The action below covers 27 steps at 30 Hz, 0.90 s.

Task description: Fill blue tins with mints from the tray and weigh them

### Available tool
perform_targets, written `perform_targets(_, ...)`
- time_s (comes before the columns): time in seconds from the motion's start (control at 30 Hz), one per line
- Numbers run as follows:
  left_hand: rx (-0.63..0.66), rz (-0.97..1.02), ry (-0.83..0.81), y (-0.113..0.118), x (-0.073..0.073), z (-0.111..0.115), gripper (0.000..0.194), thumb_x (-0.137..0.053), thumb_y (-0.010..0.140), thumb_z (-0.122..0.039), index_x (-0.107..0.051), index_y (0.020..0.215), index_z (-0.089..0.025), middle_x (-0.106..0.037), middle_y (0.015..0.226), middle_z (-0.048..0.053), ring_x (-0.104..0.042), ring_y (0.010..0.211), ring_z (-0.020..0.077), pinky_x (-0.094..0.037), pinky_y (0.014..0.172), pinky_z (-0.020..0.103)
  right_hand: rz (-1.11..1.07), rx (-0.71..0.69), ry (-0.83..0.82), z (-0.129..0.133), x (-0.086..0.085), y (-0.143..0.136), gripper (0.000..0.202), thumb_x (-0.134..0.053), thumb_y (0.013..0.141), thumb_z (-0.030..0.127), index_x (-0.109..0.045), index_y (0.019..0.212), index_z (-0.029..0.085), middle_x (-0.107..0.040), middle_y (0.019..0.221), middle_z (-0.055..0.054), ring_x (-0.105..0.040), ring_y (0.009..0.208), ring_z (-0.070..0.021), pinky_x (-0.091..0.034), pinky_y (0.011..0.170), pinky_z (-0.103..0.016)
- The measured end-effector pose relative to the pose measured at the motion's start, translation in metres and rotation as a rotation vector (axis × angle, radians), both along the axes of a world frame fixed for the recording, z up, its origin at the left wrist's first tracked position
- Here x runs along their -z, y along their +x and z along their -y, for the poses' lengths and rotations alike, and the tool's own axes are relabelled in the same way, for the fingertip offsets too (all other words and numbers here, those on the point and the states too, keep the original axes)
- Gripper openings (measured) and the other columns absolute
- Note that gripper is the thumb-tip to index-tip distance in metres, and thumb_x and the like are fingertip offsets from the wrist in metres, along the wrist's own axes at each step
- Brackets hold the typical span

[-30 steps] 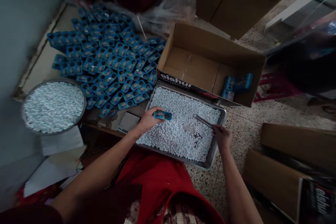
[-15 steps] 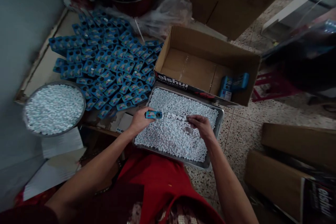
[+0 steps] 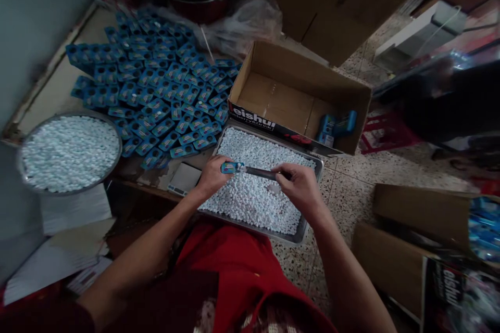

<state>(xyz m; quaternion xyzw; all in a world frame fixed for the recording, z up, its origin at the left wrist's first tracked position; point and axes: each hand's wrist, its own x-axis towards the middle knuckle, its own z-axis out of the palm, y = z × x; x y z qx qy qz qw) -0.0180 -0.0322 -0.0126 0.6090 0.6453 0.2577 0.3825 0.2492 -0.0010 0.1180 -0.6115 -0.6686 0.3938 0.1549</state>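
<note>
My left hand (image 3: 214,176) grips a small blue container (image 3: 228,167) above the left part of a metal tray (image 3: 319,169) filled with small white pellets (image 3: 250,203). In my right hand (image 3: 295,183) is a dark, narrow scoop (image 3: 260,172), held level with its left end against the container's right end. A few white pellets show where the two meet. The fingers of both hands are closed around what they hold.
Many blue containers (image 3: 167,83) cover the table at upper left. A round tray of white pellets (image 3: 70,153) stands at far left, a scale (image 3: 184,179) beside my left wrist. Behind the tray is a cardboard box (image 3: 289,91); more boxes (image 3: 386,260) stand at right.
The scoop, earlier covered by pellets, now shows dark along its length and meets the container. My right hand has moved slightly left. The whole view has shifted a little.
</note>
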Motion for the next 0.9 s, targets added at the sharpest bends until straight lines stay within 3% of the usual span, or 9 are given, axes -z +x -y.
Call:
perform_targets(0.1,-0.159,0.09,-0.015,0.002,0.013,0.002,0.033,-0.076,0.066,-0.011,-0.072,0.097,-0.02,-0.073,0.101,0.006,-0.067,0.099,0.0251,-0.051,0.094,0.037,-0.136,0.241,-0.133,0.019,0.026,0.041,0.025,-0.065,0.083,0.029,-0.081,0.096,0.017,-0.075,0.075,-0.003,-0.063,0.057,-0.0138,-0.048,0.058,-0.025)
perform_targets(0.2,-0.207,0.256,-0.066,0.01,0.022,0.005,0.035,-0.08,0.064,-0.012,-0.072,0.097,-0.02,-0.073,0.103,0.005,-0.068,0.1,0.0245,-0.051,0.096,0.037,-0.219,0.545,-0.279,0.047,0.069,0.084,0.036,-0.077,0.072,0.043,-0.08,0.09,0.012,-0.07,0.065,-0.004,-0.06,0.05,-0.0141,-0.048,0.051,-0.025)
perform_targets(0.3,-0.23,0.413,-0.131,0.02,0.024,0.006,0.037,-0.081,0.063,-0.016,-0.072,0.099,-0.02,-0.074,0.101,0.004,-0.068,0.096,0.0223,-0.052,0.094,0.035,-0.268,0.711,-0.373,0.077,0.103,0.108,0.045,-0.084,0.061,0.046,-0.079,0.087,0.01,-0.069,0.062,-0.005,-0.062,0.05,-0.0149,-0.05,0.05,-0.025)
perform_targets(0.43,-0.246,0.443,-0.161,0.026,0.019,0.008,0.039,-0.083,0.06,-0.016,-0.073,0.097,-0.019,-0.074,0.103,0.005,-0.067,0.098,0.0218,-0.051,0.095,0.034,-0.235,0.709,-0.355,0.1,0.122,0.12,0.049,-0.082,0.062,0.05,-0.08,0.091,0.011,-0.071,0.065,-0.005,-0.065,0.052,-0.0169,-0.053,0.053,-0.027)
perform_targets(0.67,-0.286,0.485,-0.173,0.008,0.016,0.02,0.042,-0.084,0.062,-0.024,-0.073,0.102,-0.019,-0.074,0.107,0.006,-0.068,0.099,0.0222,-0.052,0.096,0.034,-0.045,0.554,-0.292,0.098,0.137,0.158,0.045,-0.076,0.065,0.055,-0.082,0.085,0.015,-0.068,0.056,-0.004,-0.062,0.049,-0.018,-0.047,0.049,-0.026)
perform_targets(0.77,-0.34,0.499,-0.172,-0.001,0.018,0.028,0.045,-0.086,0.062,-0.029,-0.072,0.105,-0.019,-0.075,0.109,0.007,-0.068,0.1,0.0225,-0.052,0.097,0.036,-0.097,0.517,-0.352,0.092,0.161,0.141,0.046,-0.077,0.061,0.054,-0.082,0.081,0.013,-0.065,0.052,-0.003,-0.057,0.047,-0.0164,-0.044,0.048,-0.026)
perform_targets(0.9,-0.391,0.435,-0.202,-0.012,0.015,0.035,0.051,-0.089,0.059,-0.032,-0.073,0.105,-0.019,-0.075,0.099,0.006,-0.069,0.091,0.023,-0.055,0.091,0.037,-0.196,0.472,-0.438,0.08,0.198,0.093,0.047,-0.076,0.058,0.052,-0.081,0.084,0.013,-0.065,0.053,-0.001,-0.055,0.049,-0.0146,-0.043,0.05,-0.025)
